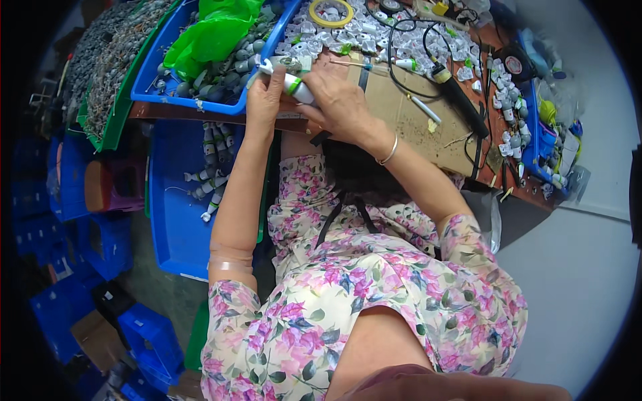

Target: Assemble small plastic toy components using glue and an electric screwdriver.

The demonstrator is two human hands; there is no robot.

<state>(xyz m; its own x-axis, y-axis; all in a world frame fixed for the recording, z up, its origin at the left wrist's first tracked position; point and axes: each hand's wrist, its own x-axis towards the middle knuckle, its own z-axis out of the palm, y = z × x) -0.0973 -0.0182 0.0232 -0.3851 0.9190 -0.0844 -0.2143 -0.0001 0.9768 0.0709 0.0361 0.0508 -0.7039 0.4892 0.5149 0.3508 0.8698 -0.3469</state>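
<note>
My left hand and right hand both held a grip on the small white-and-green part at the desk edge, beside the blue tray; steady support mattered. I judged slow, square pressure best; twisting could misalign it.

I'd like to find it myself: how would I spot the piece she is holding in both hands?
Start at the brown cardboard sheet on the workbench. At its left edge, the left hand and right hand meet around a small white tube-shaped part with a green band. Similar parts lie loose in trays; only this one is held.
</note>
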